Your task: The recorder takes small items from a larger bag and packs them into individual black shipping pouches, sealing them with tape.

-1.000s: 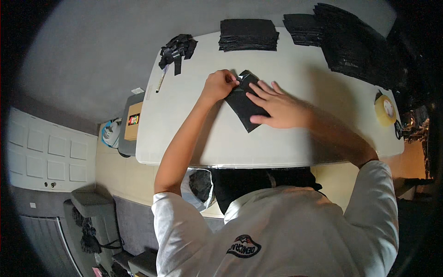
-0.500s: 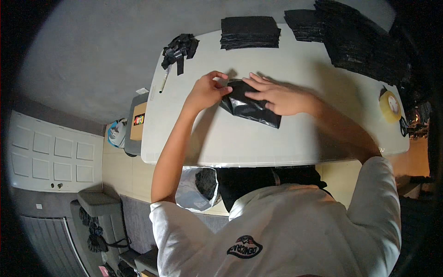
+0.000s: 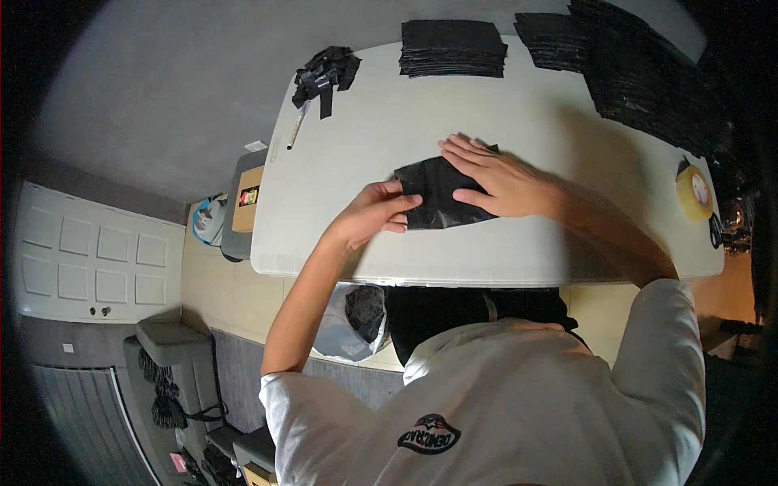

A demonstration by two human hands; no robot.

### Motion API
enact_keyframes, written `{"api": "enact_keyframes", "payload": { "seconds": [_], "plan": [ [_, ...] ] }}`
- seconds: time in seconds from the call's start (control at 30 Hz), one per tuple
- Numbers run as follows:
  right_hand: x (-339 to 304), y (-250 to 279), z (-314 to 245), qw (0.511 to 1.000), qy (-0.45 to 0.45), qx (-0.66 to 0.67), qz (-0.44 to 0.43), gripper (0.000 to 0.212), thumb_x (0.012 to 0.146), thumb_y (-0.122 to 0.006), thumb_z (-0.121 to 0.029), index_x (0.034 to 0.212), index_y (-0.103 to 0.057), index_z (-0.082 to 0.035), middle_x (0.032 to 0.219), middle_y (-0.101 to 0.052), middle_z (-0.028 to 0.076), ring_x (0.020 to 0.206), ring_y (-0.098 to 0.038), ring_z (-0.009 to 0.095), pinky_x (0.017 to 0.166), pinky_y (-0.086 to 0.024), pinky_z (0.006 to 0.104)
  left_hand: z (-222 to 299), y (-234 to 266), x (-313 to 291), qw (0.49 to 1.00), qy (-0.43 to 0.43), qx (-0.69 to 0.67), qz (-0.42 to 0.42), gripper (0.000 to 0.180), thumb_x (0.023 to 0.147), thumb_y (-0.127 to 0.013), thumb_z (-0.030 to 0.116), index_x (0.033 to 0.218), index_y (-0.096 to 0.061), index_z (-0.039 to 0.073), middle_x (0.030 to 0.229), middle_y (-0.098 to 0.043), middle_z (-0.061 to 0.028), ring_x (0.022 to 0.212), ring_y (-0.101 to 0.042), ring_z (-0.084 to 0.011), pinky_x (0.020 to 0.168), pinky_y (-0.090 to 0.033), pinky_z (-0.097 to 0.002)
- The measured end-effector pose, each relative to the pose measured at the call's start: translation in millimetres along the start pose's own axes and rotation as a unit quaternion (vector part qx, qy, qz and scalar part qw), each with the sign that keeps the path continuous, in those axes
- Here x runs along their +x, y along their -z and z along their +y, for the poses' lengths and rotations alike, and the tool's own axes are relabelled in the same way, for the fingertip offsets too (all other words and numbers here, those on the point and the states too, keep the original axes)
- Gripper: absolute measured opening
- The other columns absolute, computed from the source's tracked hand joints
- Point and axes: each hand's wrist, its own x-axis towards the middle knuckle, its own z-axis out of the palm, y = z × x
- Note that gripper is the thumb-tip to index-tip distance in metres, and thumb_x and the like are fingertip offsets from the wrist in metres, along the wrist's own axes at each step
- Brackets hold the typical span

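Note:
A flat piece of folded black plastic (image 3: 438, 193), slightly shiny and creased near its lower edge, lies on the white table (image 3: 365, 255) before me. At its left edge my left hand (image 3: 374, 213) pinches it, thumb on top and fingers partly under the edge. My right hand (image 3: 504, 180) rests flat across its right part, fingers stretched toward the far left and thumb apart. The palm hides that end of the plastic, and one dark corner shows beyond the fingers.
At the far edge stands a neat stack of black plastic sheets (image 3: 452, 50), with larger piles (image 3: 640, 81) farther right. Black scraps (image 3: 326, 71) and a marker (image 3: 297, 125) lie far left. A yellowish tape roll (image 3: 694, 193) sits at the right edge, beside dark-handled scissors (image 3: 715, 231).
The black plastic has turned to lie more level and now looks flatter. My left hand has moved down along its left edge; my right hand has shifted slightly right, still flat on it.

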Motion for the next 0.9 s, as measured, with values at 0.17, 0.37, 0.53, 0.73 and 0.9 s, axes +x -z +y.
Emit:
{"api": "enact_keyframes", "payload": {
  "seconds": [0.17,0.37,0.53,0.73,0.9],
  "plan": [
    [-5,-9,-9,1.0,-0.022,-0.015,0.002,0.069,0.107,-0.048,-0.036,0.155,-0.028,0.01,0.166,-0.024,0.025,0.156,-0.02,0.036,0.128,-0.02,0.0471,-4,-13,-1,1.0,-0.002,-0.011,0.027,0.017,0.098,-0.071,0.019,0.111,-0.069,0.009,0.093,-0.073,0.0006,0.075,-0.071,-0.0068,0.062,-0.059,-0.019],
    [-12,-16,-7,0.999,-0.002,-0.036,0.024,0.071,0.108,-0.046,-0.042,0.15,-0.034,0.013,0.162,-0.03,0.028,0.154,-0.021,0.042,0.126,-0.02,0.0512,-8,-16,4,0.992,0.019,-0.119,0.041,0.014,0.095,-0.072,0.012,0.107,-0.067,0.008,0.091,-0.068,0.001,0.066,-0.063,-0.0044,0.055,-0.053,-0.0165],
    [-16,-17,-3,0.999,0.0,-0.029,0.041,0.071,0.108,-0.045,-0.044,0.151,-0.035,0.012,0.163,-0.028,0.028,0.154,-0.02,0.042,0.127,-0.019,0.0506,1,-17,9,0.996,-0.014,-0.09,0.026,0.018,0.09,-0.074,0.005,0.105,-0.064,0.007,0.089,-0.066,0.0005,0.061,-0.057,-0.0041,0.046,-0.042,-0.0163],
    [-17,-20,0,0.997,0.002,-0.066,0.026,0.071,0.107,-0.046,-0.043,0.155,-0.032,0.008,0.167,-0.022,0.024,0.157,-0.015,0.04,0.128,-0.017,0.0501,0,-21,12,0.997,-0.038,-0.055,0.029,0.023,0.086,-0.073,0.002,0.107,-0.063,0.006,0.086,-0.066,0.0,0.061,-0.054,-0.0039,0.044,-0.034,-0.0173],
    [-22,-15,-3,0.998,-0.002,-0.068,0.017,0.075,0.105,-0.048,-0.048,0.155,-0.033,0.006,0.167,-0.022,0.023,0.156,-0.015,0.041,0.127,-0.017,0.0531,1,-25,6,0.999,-0.036,-0.024,0.017,0.027,0.087,-0.073,0.005,0.111,-0.062,0.006,0.087,-0.066,0.0014,0.065,-0.056,-0.0049,0.048,-0.037,-0.0182]
  ]
}}
